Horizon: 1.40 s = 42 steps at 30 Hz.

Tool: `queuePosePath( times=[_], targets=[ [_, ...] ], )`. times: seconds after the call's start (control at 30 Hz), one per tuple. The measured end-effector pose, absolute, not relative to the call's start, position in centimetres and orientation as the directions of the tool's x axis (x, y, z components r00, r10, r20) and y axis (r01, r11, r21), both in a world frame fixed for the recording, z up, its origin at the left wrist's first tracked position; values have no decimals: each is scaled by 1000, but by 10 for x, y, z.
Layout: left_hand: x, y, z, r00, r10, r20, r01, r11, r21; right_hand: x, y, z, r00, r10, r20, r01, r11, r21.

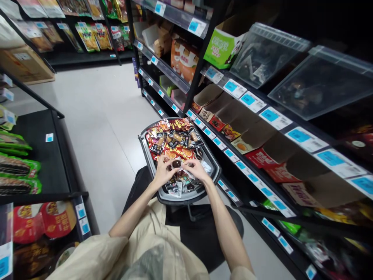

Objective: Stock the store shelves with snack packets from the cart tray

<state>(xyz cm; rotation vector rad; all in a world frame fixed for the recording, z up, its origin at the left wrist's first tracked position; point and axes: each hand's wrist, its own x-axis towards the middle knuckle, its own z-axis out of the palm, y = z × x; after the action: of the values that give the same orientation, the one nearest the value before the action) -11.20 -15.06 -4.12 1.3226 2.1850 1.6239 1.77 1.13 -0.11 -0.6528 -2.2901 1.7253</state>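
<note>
A grey-rimmed shopping basket point(214, 165) stands in front of me, full of small snack packets. Both hands are over its middle, holding a small clear packet with a dark brown round snack point(176, 163) between them. My left hand point(163, 170) pinches its left side, with another dark round piece partly hidden under the fingers. At the packet's right edge, the fingers of my right hand point(196, 169) are closed. Red snack packets point(175, 152) and black-and-clear packets point(177, 137) lie beyond my hands. Nearer to me is a white-printed clear packet point(175, 189).
Shelves with price tags and open cardboard boxes point(260, 157) run along my right. Clear plastic bins point(268, 54) stand above them. On my left, a black shelf point(43, 149) holds green corn packs point(17, 171), with red bowls point(43, 221) below. A cardboard box point(26, 64) sits farther off.
</note>
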Motion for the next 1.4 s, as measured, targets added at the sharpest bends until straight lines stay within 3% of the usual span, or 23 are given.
queuePosePath(
  times=[0.17, 0.3, 0.4, 0.5, 0.93, 1.3, 1.4],
  targets=[
    [-112, -151, -41, -627, 721, 295, 426, 1, 905, 18, 11, -1, -880, 468, -83, 181, 169, -969],
    [-124, -152, -51, -722, 680, 130, 0, -188, 982, 18, 15, -5, -829, 549, -110, 187, 86, -979],
    [-131, -154, -54, -703, 710, -24, -356, -323, 877, 18, 16, -9, -816, 560, -145, 215, 60, -975],
    [-131, -156, -50, -623, 777, -89, -528, -334, 781, 18, 15, -9, -830, 535, -157, 238, 85, -968],
    [-125, -161, -28, -403, 898, -175, -780, -237, 579, 18, 16, -15, -846, 502, -178, 283, 139, -949],
    [-127, -164, -34, -429, 885, -179, -753, -241, 612, 18, 17, -17, -844, 510, -167, 284, 160, -945],
    [-129, -162, -36, -397, 898, -191, -789, -227, 572, 18, 18, -20, -846, 507, -166, 282, 161, -946]
  ],
)
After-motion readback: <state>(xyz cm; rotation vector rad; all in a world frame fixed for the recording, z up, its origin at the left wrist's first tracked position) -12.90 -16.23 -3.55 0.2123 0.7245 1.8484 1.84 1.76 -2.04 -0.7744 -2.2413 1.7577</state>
